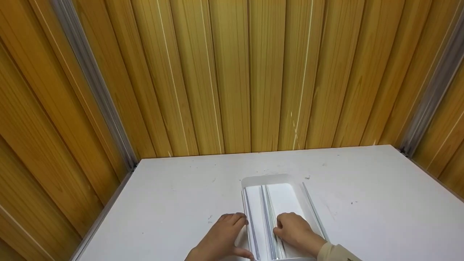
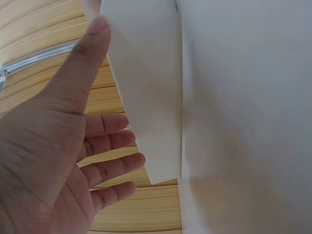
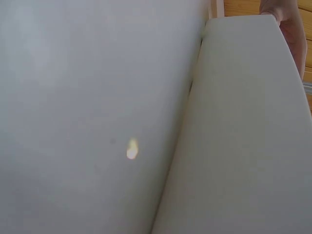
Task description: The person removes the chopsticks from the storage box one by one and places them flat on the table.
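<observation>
A long white tray (image 1: 266, 179) stands on the table, with several thin, pale, see-through rods (image 1: 267, 214) lying lengthwise in it. At the tray's left rim is my left hand (image 1: 224, 235), its thumb spread toward the near end. The left wrist view shows this thumb (image 2: 80, 66) at the edge of the tray wall (image 2: 141, 97), fingers fairly straight beside it. My right hand (image 1: 295, 228) is over the tray with curled fingers, thumb and forefinger pinching a thin rod among the others. In the right wrist view, part of a hand (image 3: 291, 29) shows behind the tray wall (image 3: 239, 117).
One more thin rod (image 1: 313, 206) lies along the tray's right side. White tabletop (image 1: 174, 195) extends around the tray, with small dark marks. Wood-patterned panels (image 1: 232, 79) and metal posts (image 1: 98, 87) enclose the table at the back and sides.
</observation>
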`<state>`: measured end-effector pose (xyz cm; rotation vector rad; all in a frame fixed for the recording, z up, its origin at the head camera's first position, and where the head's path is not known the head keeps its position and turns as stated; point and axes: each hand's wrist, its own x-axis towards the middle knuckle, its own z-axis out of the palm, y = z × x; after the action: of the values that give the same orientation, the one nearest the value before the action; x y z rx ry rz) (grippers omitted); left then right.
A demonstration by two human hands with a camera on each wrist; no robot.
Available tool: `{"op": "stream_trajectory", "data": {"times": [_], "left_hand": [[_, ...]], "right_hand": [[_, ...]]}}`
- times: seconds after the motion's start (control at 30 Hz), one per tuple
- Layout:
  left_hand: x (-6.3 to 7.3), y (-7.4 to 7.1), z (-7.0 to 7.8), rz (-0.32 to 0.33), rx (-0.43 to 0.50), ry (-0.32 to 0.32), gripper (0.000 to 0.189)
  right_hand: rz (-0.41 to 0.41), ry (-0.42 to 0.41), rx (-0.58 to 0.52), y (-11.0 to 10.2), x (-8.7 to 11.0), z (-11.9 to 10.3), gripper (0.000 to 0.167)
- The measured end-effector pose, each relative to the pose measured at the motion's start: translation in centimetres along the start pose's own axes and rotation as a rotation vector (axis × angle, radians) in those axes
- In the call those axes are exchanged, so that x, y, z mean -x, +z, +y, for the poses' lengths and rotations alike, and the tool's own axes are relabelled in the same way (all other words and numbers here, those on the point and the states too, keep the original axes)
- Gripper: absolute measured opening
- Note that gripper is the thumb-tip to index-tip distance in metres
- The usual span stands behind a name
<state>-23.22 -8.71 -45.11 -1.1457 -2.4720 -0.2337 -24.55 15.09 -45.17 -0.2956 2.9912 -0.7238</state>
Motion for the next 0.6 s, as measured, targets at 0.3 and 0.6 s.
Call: {"op": "stream_trajectory", "data": {"times": [0.3,0.6], "left_hand": [[-0.13,-0.08,-0.11,-0.006,0.008,0.000,0.080],[-0.15,-0.10,-0.10,-0.030,0.039,-0.022,0.083]], "right_hand": [[0.027,0.003,0.033,0.16,-0.19,-0.08,0.020],[0.017,0.013,0.053,0.19,-0.25,-0.28,0.020]]}}
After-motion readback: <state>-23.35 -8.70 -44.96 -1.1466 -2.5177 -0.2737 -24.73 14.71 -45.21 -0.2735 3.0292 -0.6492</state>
